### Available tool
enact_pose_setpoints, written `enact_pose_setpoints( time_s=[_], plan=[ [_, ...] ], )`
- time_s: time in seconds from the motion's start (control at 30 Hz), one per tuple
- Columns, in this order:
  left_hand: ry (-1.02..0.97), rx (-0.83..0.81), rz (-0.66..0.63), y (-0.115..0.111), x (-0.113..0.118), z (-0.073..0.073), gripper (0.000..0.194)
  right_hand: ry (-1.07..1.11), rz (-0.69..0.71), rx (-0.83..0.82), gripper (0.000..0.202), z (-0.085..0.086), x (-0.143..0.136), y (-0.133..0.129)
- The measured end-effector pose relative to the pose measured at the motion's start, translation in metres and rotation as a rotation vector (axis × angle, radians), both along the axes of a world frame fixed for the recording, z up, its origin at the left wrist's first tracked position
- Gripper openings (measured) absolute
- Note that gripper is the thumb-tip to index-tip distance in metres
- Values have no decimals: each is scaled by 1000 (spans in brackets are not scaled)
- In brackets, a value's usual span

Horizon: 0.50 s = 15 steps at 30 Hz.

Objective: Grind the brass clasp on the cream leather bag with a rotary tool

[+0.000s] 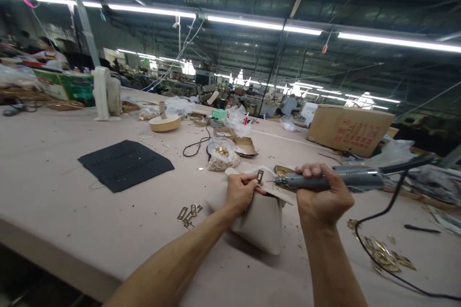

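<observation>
My left hand (240, 193) pinches a small rectangular metal plate (260, 176) with a slot in it, held upright at the flap of a light beige bag (261, 225). The bag rests on the table below that hand. In my right hand (324, 194) is a grey electric screwdriver (345, 177), fingers wrapped round its body. Its thin bit points left, close to the plate; whether they touch I cannot tell. Several similar slotted plates (189, 215) lie left of the bag. A pile of gold-coloured metal pieces (383, 254) is spread to the right.
The screwdriver's black cord (391, 201) loops down over the right side. A black fabric panel (126, 165) lies left. Beyond are a bag of gold hardware (222, 153), a tape roll (164, 123), a white fan (107, 95) and a cardboard box (349, 129). Distant people sit behind.
</observation>
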<state>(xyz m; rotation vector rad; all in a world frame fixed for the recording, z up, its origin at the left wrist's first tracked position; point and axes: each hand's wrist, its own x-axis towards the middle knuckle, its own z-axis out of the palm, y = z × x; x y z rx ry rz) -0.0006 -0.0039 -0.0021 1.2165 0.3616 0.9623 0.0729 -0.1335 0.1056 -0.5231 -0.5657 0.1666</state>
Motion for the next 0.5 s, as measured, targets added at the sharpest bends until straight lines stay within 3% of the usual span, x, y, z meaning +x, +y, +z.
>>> enact_pose_setpoints(
  time_s=[0.2,0.33,0.5],
  plan=[
    [-15,-50,-14,-2,0,3,18,-77,-109,-18,24,-4,-27,22],
    [-17,-27,-20,-2,-2,5,15,-236,-174,11,14,-8,-31,28],
    [-31,20,-32,-1,-3,4,18,-270,-164,34,14,-12,-29,34]
  ],
)
